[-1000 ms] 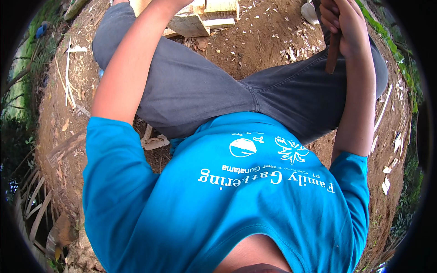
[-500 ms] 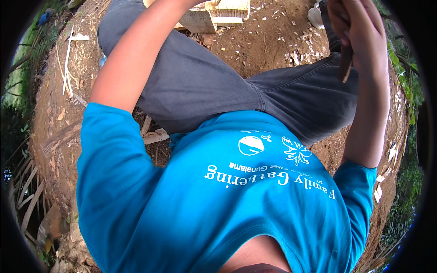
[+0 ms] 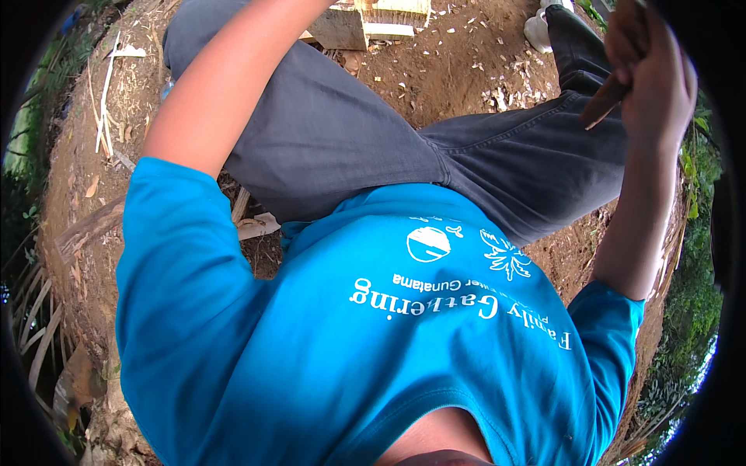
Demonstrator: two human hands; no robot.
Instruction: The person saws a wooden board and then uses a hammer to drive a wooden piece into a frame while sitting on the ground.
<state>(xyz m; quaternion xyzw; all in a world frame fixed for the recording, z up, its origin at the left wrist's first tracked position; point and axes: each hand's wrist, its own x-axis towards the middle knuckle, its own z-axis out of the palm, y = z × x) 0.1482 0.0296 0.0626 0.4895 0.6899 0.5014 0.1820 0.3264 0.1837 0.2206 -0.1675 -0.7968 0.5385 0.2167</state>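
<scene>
High on the right, my right hand is closed around a brown wooden handle. The handle's butt end sticks out below the fist, over my right leg. Whatever the handle belongs to is not visible, so I cannot tell the kind of tool. On the left, my bare forearm reaches up past the top edge, and the left hand itself lies out of view. Close to where that forearm leaves the picture stands a block of pale cut wood, with a greyer wood piece beside it.
My legs in dark grey trousers are bent and spread on brown soil strewn with wood chips. A white shoe is at the upper right. Pale strips and a branch lie at left. Green plants border both sides.
My right hand has swung outward to the right with the handle, which now tilts more sideways. My left hand has gone fully past the top edge; its forearm shifted slightly.
</scene>
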